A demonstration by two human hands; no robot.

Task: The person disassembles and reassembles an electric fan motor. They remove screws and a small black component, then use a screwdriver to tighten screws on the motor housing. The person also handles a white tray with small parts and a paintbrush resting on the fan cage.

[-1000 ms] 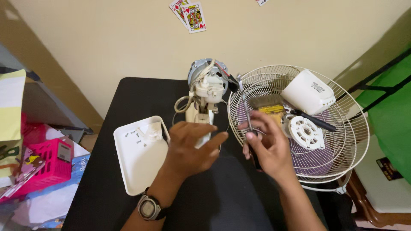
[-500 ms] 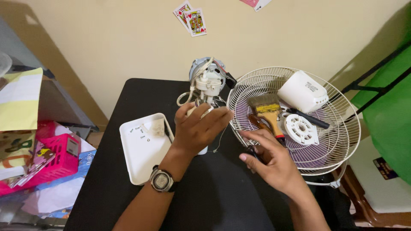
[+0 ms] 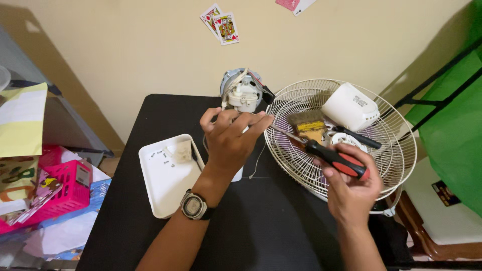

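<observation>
While the right hand (image 3: 351, 188) grips a screwdriver (image 3: 329, 154) by its red and black handle, fingers wrapped tight around the grip, the slim metal shaft runs up and to the left, its tip pointing at the left hand (image 3: 232, 141). That long axis is the line to watch: handle low on the right, tip high on the left, just short of the left fingertips. The left hand sits palm down on the fan motor's white base, fingers curled over it, so I read them as closed on that base. Above them stands the fan motor (image 3: 242, 92), grey metal with a white plastic block and loose wires, upright at the back of the black desk (image 3: 266, 226). Right of it lies the round wire guard (image 3: 396, 150), thin pale bars, holding a white plastic cover (image 3: 350, 106) and a worn paintbrush (image 3: 307, 125). Left of the wrist lies a smooth white panel (image 3: 163, 178), flat on the desk.
</observation>
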